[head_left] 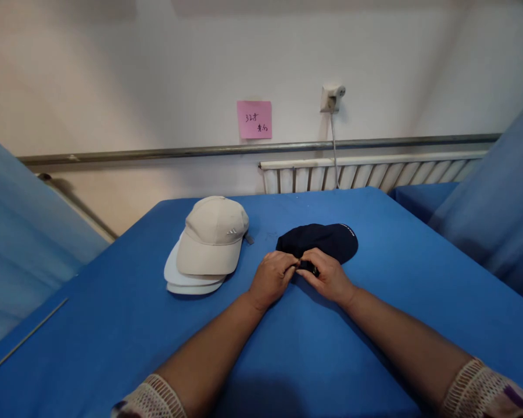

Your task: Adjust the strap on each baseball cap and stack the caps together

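Observation:
A black baseball cap (318, 239) lies on the blue-covered table, its brim pointing right with small white lettering along the edge. Both hands meet at the cap's near side, around its back strap (308, 267). My left hand (273, 276) is closed, fingertips pinching the strap's left part. With thumb and fingers my right hand (326, 276) grips the strap, and a dark piece shows between them. What the fingertips do exactly is partly hidden. To the left, a beige cap (213, 229) with a small logo sits on top of stacked white caps (174, 267), their brims facing me.
A thin stick (28, 335) lies at the table's left edge. Behind the blue table (357, 354) are a wall rail (178, 152), a radiator (366, 174) and a plugged socket (331, 98). A pink note (254, 119) is on the wall. Blue curtains (21, 244) hang on both sides.

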A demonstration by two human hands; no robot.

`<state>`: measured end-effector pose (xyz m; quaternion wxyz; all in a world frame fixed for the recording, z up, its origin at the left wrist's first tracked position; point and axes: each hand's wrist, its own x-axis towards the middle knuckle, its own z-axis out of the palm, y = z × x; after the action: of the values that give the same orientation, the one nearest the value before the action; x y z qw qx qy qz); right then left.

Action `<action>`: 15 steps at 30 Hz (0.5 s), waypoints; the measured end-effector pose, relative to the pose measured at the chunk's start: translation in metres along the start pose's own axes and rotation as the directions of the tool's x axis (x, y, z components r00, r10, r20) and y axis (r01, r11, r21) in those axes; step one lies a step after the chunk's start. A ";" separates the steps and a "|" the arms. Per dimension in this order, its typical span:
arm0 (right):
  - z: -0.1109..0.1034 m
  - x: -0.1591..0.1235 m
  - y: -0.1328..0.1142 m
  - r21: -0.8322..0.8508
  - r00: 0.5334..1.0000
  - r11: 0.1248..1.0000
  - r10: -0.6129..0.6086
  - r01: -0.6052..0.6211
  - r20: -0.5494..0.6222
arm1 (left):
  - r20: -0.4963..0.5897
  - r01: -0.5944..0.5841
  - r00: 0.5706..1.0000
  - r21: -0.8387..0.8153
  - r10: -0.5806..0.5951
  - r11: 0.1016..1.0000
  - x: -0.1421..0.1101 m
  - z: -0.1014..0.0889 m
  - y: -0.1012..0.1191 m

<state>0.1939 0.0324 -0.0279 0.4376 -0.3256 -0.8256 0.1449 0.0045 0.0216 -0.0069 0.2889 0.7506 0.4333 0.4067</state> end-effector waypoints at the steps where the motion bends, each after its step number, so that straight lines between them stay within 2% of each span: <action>1: 0.000 0.000 -0.001 -0.006 1.000 1.000 -0.011 0.011 -0.002 | -0.007 0.018 1.000 -0.004 -0.018 1.000 0.000 0.001 -0.002; 4: 0.003 -0.001 -0.001 -0.017 1.000 1.000 -0.016 0.016 -0.004 | -0.015 0.049 0.999 0.057 -0.048 0.997 0.002 0.002 -0.008; 6: 0.005 -0.002 -0.002 -0.012 0.999 0.999 0.030 -0.030 -0.019 | -0.023 0.033 0.999 0.110 -0.031 0.993 0.003 0.001 -0.009; 9: 0.005 -0.002 -0.004 0.011 0.991 0.992 0.129 -0.128 -0.041 | -0.015 -0.050 0.998 0.154 0.053 0.987 0.003 0.000 -0.005; 15: 0.002 -0.001 -0.006 0.056 0.995 0.994 0.097 -0.097 -0.003 | 0.021 -0.206 0.978 0.264 0.208 0.942 -0.002 0.003 0.004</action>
<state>0.1903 0.0274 -0.0260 0.4413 -0.3534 -0.8031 0.1882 0.0079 0.0181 -0.0055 0.1400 0.8225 0.4034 0.3757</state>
